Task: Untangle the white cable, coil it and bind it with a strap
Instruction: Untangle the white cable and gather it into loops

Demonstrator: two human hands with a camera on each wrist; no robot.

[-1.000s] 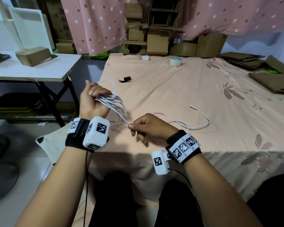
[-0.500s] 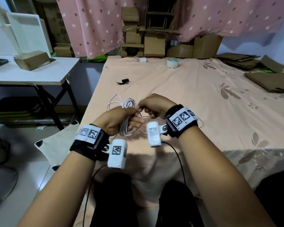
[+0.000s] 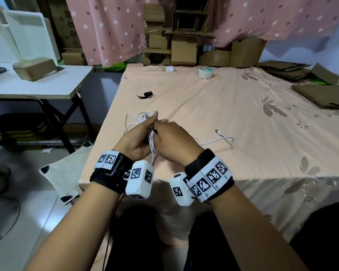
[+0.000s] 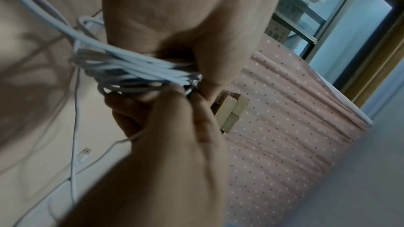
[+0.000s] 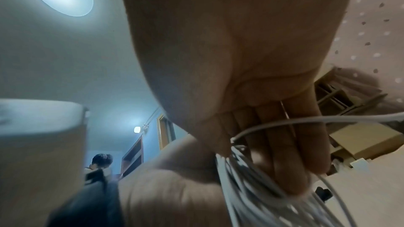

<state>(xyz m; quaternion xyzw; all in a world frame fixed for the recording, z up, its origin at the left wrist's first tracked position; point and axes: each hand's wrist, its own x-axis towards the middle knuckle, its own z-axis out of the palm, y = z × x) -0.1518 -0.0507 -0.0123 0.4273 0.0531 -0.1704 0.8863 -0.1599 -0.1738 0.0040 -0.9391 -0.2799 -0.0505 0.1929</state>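
Observation:
The white cable [image 3: 151, 142] is gathered into a bundle of several loops above the near left part of the bed. My left hand [image 3: 140, 133] grips the bundle from the left. My right hand [image 3: 167, 134] closes on it from the right, so the two hands touch. In the left wrist view the loops [image 4: 131, 68] run between the right hand's thumb and my left fingers [image 4: 174, 110]. A loose tail [image 3: 213, 141] trails right to a connector [image 3: 218, 132] lying on the sheet. The black strap [image 3: 146, 94] lies farther up the bed, apart from both hands.
A tape roll [image 3: 205, 72] and a white charger [image 3: 169, 69] sit near the bed's far edge, with cardboard boxes [image 3: 182, 49] behind. Flattened cardboard [image 3: 321, 92] lies at the far right. A white table [image 3: 47, 83] stands to the left. Another person [image 5: 100, 161] is in the background.
The hands were apart, the right one pinching a single strand; they have come together on the coil. The loose tail is shorter and its connector has been drawn nearer.

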